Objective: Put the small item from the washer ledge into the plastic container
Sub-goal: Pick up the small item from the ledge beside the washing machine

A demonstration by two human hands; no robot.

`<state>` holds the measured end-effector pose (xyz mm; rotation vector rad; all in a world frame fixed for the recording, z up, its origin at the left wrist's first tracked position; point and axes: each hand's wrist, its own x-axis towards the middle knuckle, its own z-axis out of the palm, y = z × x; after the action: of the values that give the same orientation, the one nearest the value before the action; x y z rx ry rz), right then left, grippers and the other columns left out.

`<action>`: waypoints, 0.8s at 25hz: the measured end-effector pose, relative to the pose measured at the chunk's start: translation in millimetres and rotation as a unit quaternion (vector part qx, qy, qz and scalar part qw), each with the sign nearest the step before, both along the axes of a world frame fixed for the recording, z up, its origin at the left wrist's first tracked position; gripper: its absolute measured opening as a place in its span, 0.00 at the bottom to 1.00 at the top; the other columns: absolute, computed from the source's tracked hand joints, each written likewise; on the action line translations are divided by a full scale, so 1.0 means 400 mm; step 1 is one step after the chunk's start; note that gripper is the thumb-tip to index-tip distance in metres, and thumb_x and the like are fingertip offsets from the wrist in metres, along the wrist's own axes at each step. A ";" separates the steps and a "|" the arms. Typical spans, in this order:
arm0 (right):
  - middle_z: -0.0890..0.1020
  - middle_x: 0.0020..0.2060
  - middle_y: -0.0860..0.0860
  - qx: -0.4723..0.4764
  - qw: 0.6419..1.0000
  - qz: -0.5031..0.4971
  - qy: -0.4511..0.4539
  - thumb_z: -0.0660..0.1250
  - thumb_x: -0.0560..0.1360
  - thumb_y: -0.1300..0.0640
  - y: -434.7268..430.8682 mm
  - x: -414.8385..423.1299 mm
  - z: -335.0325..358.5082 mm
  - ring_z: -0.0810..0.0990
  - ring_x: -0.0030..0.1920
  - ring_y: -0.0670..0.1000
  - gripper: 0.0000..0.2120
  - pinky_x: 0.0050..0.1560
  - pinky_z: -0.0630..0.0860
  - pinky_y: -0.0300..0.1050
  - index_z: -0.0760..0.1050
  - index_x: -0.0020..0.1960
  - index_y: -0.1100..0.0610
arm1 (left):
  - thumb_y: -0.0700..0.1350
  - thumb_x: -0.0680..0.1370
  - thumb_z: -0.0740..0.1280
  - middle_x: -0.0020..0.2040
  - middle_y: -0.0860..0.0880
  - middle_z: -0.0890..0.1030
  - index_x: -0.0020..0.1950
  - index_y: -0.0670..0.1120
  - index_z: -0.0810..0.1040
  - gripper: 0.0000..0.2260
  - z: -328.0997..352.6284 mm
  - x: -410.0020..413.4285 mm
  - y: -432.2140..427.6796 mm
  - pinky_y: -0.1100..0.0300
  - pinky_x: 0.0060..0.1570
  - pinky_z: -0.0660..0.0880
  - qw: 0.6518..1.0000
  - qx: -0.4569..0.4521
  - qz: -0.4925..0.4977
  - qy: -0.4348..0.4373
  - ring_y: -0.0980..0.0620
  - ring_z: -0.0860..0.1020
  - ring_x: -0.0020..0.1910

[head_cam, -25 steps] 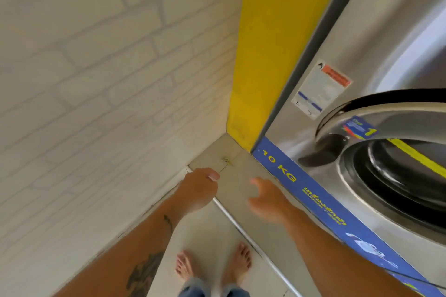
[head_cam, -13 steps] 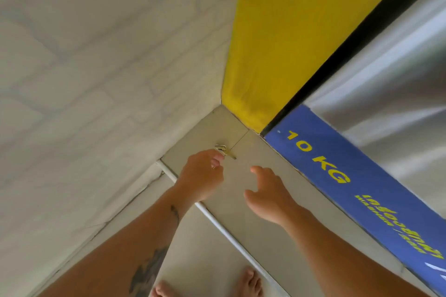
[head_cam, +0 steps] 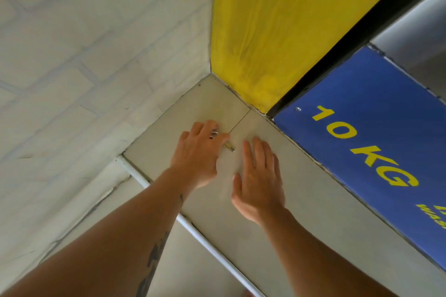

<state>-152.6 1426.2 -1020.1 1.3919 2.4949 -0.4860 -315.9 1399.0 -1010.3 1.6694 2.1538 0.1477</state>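
A small metal item (head_cam: 229,147), with a gold tip and silver parts, lies on the pale tiled ledge (head_cam: 284,176) near the corner. My left hand (head_cam: 198,152) lies over it. Its fingers are pinched around the item, silver bits show between them, and the gold tip sticks out to the right. My right hand (head_cam: 259,176) rests flat and open on the ledge just right of it, holding nothing. No plastic container is in view.
A blue "10 KG" panel (head_cam: 374,132) of the washer borders the ledge on the right. A yellow wall (head_cam: 277,26) stands behind the corner and a white brick wall (head_cam: 84,55) on the left. A white trim strip (head_cam: 193,229) marks the ledge's front edge.
My head has moved closer to the corner. My left hand has reached forward and closed over the item; my right hand has come down flat on the ledge beside it.
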 end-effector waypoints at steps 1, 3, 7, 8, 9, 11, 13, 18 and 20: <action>0.51 0.79 0.58 0.005 1.000 -0.001 0.006 0.59 0.75 0.49 -0.005 0.003 -0.008 0.50 0.78 0.60 0.38 0.76 0.53 0.59 0.48 0.80 0.57 | 0.44 0.75 0.68 0.65 0.51 0.69 0.64 0.57 0.73 0.19 -0.012 0.001 -0.002 0.54 0.57 0.70 1.000 0.011 -0.004 0.011 0.47 0.68 0.63; 0.52 0.79 0.58 0.010 1.000 -0.004 0.010 0.58 0.74 0.48 -0.008 0.006 -0.020 0.50 0.78 0.60 0.38 0.76 0.52 0.59 0.49 0.80 0.57 | 0.43 0.75 0.67 0.59 0.51 0.69 0.58 0.54 0.73 0.13 -0.023 -0.001 -0.008 0.56 0.47 0.71 1.000 0.018 -0.003 0.008 0.47 0.71 0.54; 0.49 0.79 0.58 -0.001 1.000 -0.007 0.013 0.56 0.74 0.47 -0.008 0.008 -0.036 0.46 0.79 0.60 0.39 0.77 0.47 0.59 0.47 0.80 0.57 | 0.39 0.77 0.63 0.54 0.46 0.71 0.57 0.47 0.73 0.10 -0.022 -0.015 -0.005 0.52 0.36 0.69 0.999 -0.014 -0.027 0.011 0.43 0.75 0.46; 0.48 0.79 0.58 -0.008 1.000 -0.006 0.011 0.56 0.74 0.47 -0.007 0.007 -0.034 0.45 0.79 0.60 0.39 0.77 0.46 0.59 0.46 0.80 0.57 | 0.39 0.77 0.61 0.53 0.45 0.72 0.56 0.45 0.74 0.09 -0.021 -0.022 -0.004 0.52 0.36 0.68 1.000 -0.014 -0.004 -0.003 0.41 0.76 0.45; 0.46 0.79 0.58 -0.022 1.000 -0.003 0.003 0.55 0.75 0.47 -0.004 0.007 -0.028 0.43 0.79 0.60 0.39 0.77 0.44 0.58 0.44 0.80 0.57 | 0.39 0.77 0.60 0.52 0.45 0.73 0.54 0.45 0.76 0.09 -0.016 -0.026 -0.008 0.52 0.37 0.69 0.999 -0.013 0.040 -0.027 0.39 0.76 0.45; 0.39 0.79 0.56 -0.067 0.997 0.009 -0.035 0.56 0.77 0.47 0.011 0.004 -0.004 0.38 0.78 0.58 0.40 0.77 0.41 0.57 0.38 0.80 0.56 | 0.40 0.76 0.58 0.49 0.46 0.77 0.50 0.48 0.79 0.11 0.016 -0.028 -0.019 0.53 0.38 0.74 0.974 -0.031 0.186 -0.123 0.41 0.78 0.44; 0.36 0.79 0.54 -0.124 0.990 0.014 -0.063 0.59 0.77 0.49 0.035 -0.001 0.045 0.36 0.78 0.57 0.42 0.77 0.42 0.55 0.35 0.79 0.54 | 0.39 0.75 0.57 0.43 0.45 0.82 0.45 0.48 0.81 0.13 0.067 -0.025 -0.036 0.52 0.38 0.79 0.901 -0.078 0.332 -0.267 0.45 0.80 0.40; 0.44 0.80 0.49 -0.228 0.972 -0.042 -0.040 0.58 0.79 0.54 0.050 0.000 0.279 0.42 0.79 0.52 0.35 0.76 0.47 0.51 0.43 0.80 0.53 | 0.28 0.74 0.54 0.36 0.41 0.77 0.40 0.36 0.78 0.14 0.293 -0.041 -0.074 0.61 0.30 0.68 0.724 -0.083 0.465 -0.503 0.51 0.69 0.28; 0.47 0.80 0.48 -0.223 0.973 -0.054 -0.008 0.58 0.79 0.53 0.017 0.013 0.386 0.44 0.79 0.50 0.34 0.76 0.49 0.49 0.45 0.80 0.53 | 0.28 0.74 0.54 0.36 0.42 0.76 0.43 0.37 0.78 0.14 0.420 -0.055 -0.100 0.61 0.31 0.68 0.717 -0.081 0.465 -0.513 0.51 0.68 0.29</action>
<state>-147.5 1433.2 -865.5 1.3394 2.1212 -0.9817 -338.1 1359.1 -842.3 0.0613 1.7190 0.8886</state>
